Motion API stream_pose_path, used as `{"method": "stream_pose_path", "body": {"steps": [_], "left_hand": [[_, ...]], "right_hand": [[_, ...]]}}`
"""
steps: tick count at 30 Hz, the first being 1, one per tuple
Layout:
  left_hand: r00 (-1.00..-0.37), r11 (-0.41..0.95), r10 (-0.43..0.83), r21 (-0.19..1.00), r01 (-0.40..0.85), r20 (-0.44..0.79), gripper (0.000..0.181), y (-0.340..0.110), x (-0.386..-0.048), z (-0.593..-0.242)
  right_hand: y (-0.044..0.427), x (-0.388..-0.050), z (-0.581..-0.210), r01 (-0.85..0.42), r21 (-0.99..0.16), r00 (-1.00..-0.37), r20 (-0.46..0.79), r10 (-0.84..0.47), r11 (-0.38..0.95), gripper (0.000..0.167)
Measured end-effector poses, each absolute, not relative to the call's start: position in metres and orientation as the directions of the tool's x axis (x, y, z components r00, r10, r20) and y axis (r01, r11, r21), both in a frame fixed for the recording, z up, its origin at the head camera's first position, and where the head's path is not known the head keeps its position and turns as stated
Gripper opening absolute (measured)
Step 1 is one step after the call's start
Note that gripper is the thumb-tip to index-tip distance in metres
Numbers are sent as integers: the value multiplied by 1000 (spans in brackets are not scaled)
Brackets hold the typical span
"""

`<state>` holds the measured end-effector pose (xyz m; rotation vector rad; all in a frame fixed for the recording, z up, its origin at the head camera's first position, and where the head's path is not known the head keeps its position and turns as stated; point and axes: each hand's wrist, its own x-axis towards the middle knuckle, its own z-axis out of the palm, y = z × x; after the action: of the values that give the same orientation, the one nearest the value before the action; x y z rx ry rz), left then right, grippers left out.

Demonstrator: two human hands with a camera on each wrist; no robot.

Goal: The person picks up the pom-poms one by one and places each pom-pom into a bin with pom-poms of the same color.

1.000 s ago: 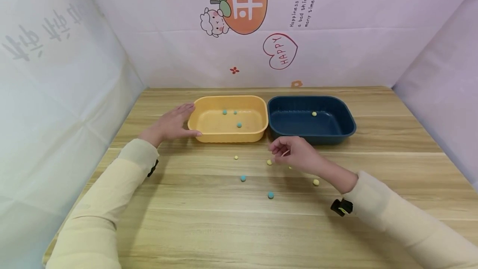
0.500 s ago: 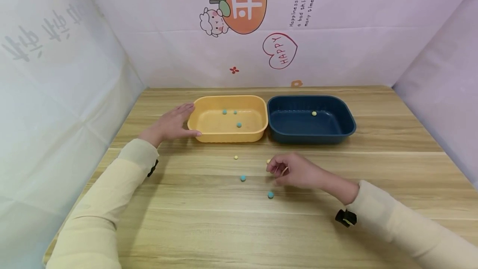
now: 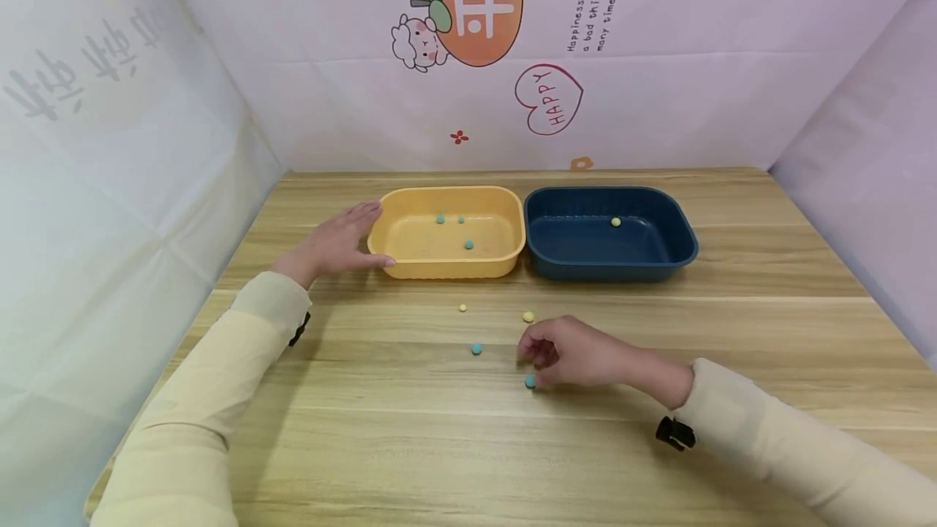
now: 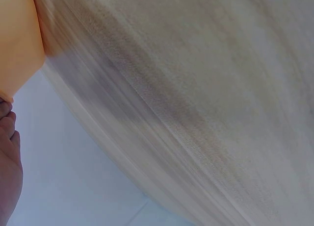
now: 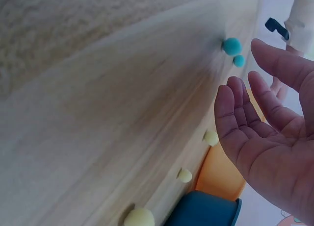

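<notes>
My left hand (image 3: 338,242) rests on the left end of the yellow tray (image 3: 446,270), thumb and fingers spread along its rim; the left wrist view has its fingers (image 4: 9,125) at the tray's edge. Over the table, my right hand (image 3: 578,352) has loosely bent fingers and holds nothing visible. Its thumb is beside a blue ball (image 3: 530,381). Another blue ball (image 3: 477,348) lies farther left. Two yellow balls (image 3: 528,316) (image 3: 463,308) lie nearer the trays. In the right wrist view, the hand (image 5: 274,133) is open near two blue balls (image 5: 231,46).
A dark blue tray (image 3: 611,272) with one yellow ball (image 3: 616,222) inside stands right against the yellow tray, which holds three small blue balls (image 3: 468,244). A printed white cloth (image 3: 329,120) hangs behind the wooden table (image 3: 381,429), with more cloth at both sides.
My right hand has moved down from in front of the dark blue tray to the nearer blue ball, uncovering a yellow one. My left hand has stayed on the yellow tray.
</notes>
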<state>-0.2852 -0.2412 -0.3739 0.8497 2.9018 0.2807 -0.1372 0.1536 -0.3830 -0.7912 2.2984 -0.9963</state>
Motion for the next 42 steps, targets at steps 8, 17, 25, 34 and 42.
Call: {"method": "stream_pose_path", "body": {"steps": [8, 17, 25, 34, 42], "left_hand": [[-835, 824, 549, 195, 532, -44, 108, -241, -286, -374], [-837, 827, 544, 201, 525, -50, 109, -241, -287, -375], [-837, 827, 544, 197, 526, -50, 109, -242, -287, -375], [-840, 828, 541, 207, 520, -53, 108, -241, -286, -374], [-843, 832, 536, 204, 516, -52, 108, -241, -286, -374]], "right_hand": [[150, -134, -386, -336, -764, -669, -218, -710, 551, 23], [147, -134, -389, -361, -749, -664, -213, -717, 556, 23], [146, -133, -392, -383, -732, -672, -199, -713, 564, 22], [146, -132, -396, -408, -701, -682, -192, -705, 585, 20], [146, -132, -395, -410, -711, -678, -181, -713, 571, 19]]}}
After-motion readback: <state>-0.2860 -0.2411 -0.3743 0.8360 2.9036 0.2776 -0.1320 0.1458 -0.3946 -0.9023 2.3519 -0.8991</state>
